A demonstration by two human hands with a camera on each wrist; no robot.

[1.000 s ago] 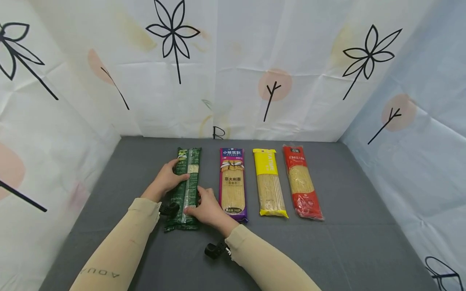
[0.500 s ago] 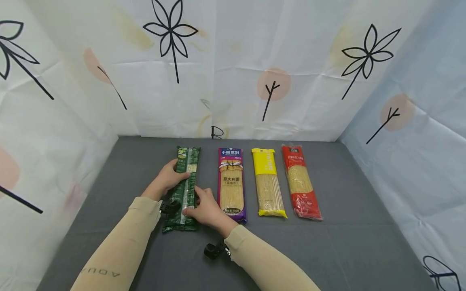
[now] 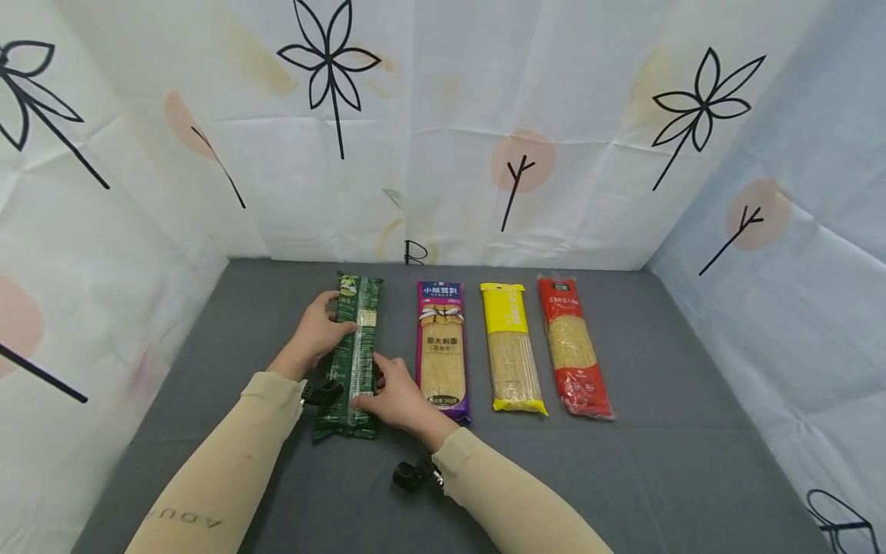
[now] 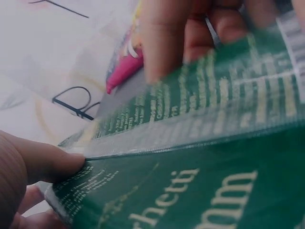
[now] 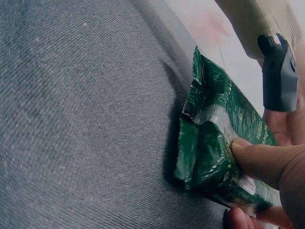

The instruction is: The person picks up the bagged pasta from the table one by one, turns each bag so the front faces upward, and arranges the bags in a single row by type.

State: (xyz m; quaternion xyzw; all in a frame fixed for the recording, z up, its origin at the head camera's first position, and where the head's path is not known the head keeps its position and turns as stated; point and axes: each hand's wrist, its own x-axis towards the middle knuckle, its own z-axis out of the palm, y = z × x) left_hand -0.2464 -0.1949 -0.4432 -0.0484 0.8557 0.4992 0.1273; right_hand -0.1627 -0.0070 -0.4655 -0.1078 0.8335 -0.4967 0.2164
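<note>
A long green spaghetti packet [image 3: 354, 354] lies lengthwise on the grey table [image 3: 657, 462], leftmost in a row of packets. My left hand [image 3: 320, 332] grips its far half from the left edge, thumb on top. My right hand [image 3: 393, 396] holds the near half from the right side, thumb pressing the top. In the left wrist view the green packet [image 4: 200, 162] fills the frame, with my left thumb [image 4: 43, 160] on it. The right wrist view shows the packet's near crimped end [image 5: 209, 138] and my right thumb [image 5: 267, 160] pressing on it.
To the right lie a purple packet [image 3: 441, 350], a yellow packet [image 3: 511, 346] and a red packet [image 3: 573, 346], side by side. White sheets printed with leaf shapes wall the table on three sides. Black wrist camera mounts [image 3: 412, 473] sit on both sleeves.
The green packet's far end has slid slightly away from me, and my left hand has shifted a little farther along it. My right hand keeps its hold.
</note>
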